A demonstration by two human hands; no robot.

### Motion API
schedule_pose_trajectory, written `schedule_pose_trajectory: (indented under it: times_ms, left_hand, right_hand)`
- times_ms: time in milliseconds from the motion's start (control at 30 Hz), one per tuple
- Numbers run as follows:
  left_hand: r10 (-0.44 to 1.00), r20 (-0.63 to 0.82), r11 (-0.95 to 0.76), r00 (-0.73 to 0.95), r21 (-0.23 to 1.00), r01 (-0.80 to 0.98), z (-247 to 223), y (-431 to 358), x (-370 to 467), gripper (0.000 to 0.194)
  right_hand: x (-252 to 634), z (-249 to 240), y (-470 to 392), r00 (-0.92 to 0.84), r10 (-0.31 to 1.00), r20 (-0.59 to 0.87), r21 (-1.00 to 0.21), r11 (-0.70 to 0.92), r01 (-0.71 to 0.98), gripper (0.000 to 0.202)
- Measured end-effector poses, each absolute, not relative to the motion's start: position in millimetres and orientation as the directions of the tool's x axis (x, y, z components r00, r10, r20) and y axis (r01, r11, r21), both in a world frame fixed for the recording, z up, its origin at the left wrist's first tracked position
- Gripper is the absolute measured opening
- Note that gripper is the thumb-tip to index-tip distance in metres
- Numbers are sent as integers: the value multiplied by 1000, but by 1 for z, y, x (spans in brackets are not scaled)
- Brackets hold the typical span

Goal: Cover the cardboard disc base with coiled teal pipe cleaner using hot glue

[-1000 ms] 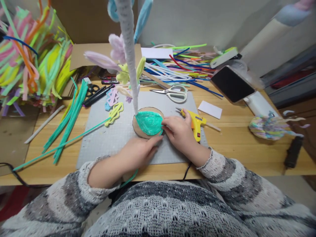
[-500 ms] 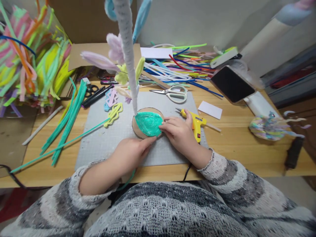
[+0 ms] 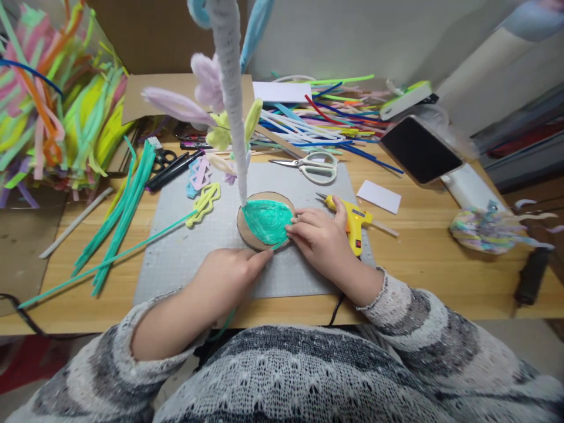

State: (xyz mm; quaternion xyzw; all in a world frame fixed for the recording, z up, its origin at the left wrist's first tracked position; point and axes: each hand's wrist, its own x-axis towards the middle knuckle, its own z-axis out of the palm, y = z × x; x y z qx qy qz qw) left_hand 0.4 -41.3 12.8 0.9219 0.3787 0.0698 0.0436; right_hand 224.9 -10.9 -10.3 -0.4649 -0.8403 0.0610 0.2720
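Observation:
In front of me a round cardboard base (image 3: 247, 227) lies on the grey cutting mat (image 3: 176, 235), partly covered by a coil of green pipe cleaner (image 3: 268, 222). A white wrapped stem (image 3: 235, 111) with pastel pipe-cleaner flowers rises from its left side. My left hand (image 3: 231, 271) is closed at the base's near edge, pinching the loose length of green pipe cleaner, whose tail shows below the wrist. Fingertips of my right hand (image 3: 319, 235) press the coil's right edge against the cardboard. Just beyond that hand lies a yellow glue gun (image 3: 352, 220).
White-handled scissors (image 3: 318, 168) lie behind the base. Green pipe cleaners (image 3: 126, 217) and zigzag yellow pieces (image 3: 205, 202) are at left. A phone (image 3: 420, 150), a white card (image 3: 379, 196) and a pastel woven piece (image 3: 478, 229) sit at right. Many loose pipe cleaners (image 3: 299, 126) cover the back.
My left hand has drawn slightly left and down, away from the coil, and a short green strand now shows between it and the right fingers. The right hand keeps its place on the coil.

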Motion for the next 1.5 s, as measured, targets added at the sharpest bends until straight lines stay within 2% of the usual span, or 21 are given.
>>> schedule_pose_trajectory:
  times_ms: [333, 600, 900, 1133, 1267, 1400, 1500]
  left_hand:
    - [666, 162, -744, 728, 79, 663, 23, -30, -11, 21]
    - [567, 230, -818, 791, 41, 574, 18, -11, -26, 25]
    - [590, 332, -801, 736, 124, 586, 12, 9, -24, 18]
    - [616, 395, -787, 682, 274, 552, 1, 15, -15, 20]
    - [575, 352, -816, 738, 191, 545, 3, 3, -8, 26]
    - [581, 284, -803, 763, 47, 594, 6, -10, -1, 20]
    - [657, 324, -742, 680, 117, 661, 2, -11, 5, 19]
  right_hand:
    - [225, -13, -11, -426, 792, 438, -340, 584, 737, 15]
    - [224, -11, -12, -441, 790, 427, -336, 591, 733, 13]
    - [218, -9, -17, -433, 809, 398, -288, 558, 778, 17]
    - [217, -9, -21, -421, 815, 399, -250, 538, 805, 18]
    - [217, -9, -21, -421, 813, 402, -241, 537, 808, 19]
    - [217, -10, -21, -431, 808, 403, -229, 545, 807, 19]
    - [216, -11, -21, -438, 801, 407, -220, 551, 805, 20]
